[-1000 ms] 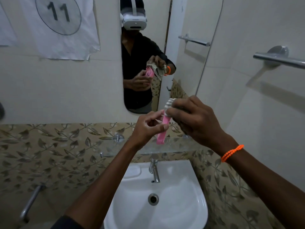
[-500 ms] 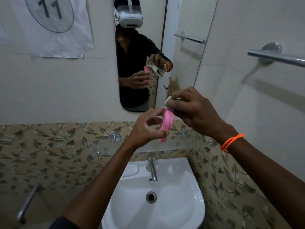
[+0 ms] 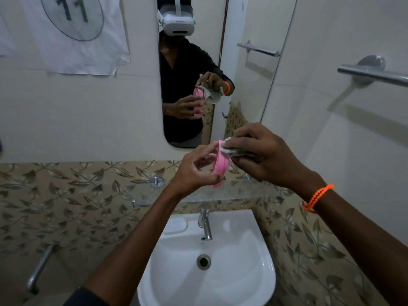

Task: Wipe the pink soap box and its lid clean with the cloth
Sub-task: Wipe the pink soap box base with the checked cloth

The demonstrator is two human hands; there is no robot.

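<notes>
My left hand (image 3: 196, 171) holds a pink soap box piece (image 3: 220, 165) on edge above the sink, fingers curled round its near side. My right hand (image 3: 262, 154) grips a bunched grey-white cloth (image 3: 230, 151) and presses it against the pink piece's upper right side. Whether this piece is the box or its lid cannot be told. The mirror (image 3: 220, 62) reflects both hands with the pink piece and the cloth.
A white sink (image 3: 242, 281) with a chrome tap (image 3: 205, 226) lies below the hands. A glass shelf (image 3: 198, 193) runs along the leaf-patterned tiles under the mirror. A chrome towel rail (image 3: 373, 74) sticks out on the right wall. A paper marked 11 (image 3: 72, 29) hangs upper left.
The pink piece has turned slightly in my left hand, and my right hand has slid the cloth lower along its upper edge. Both hands stay above the sink.
</notes>
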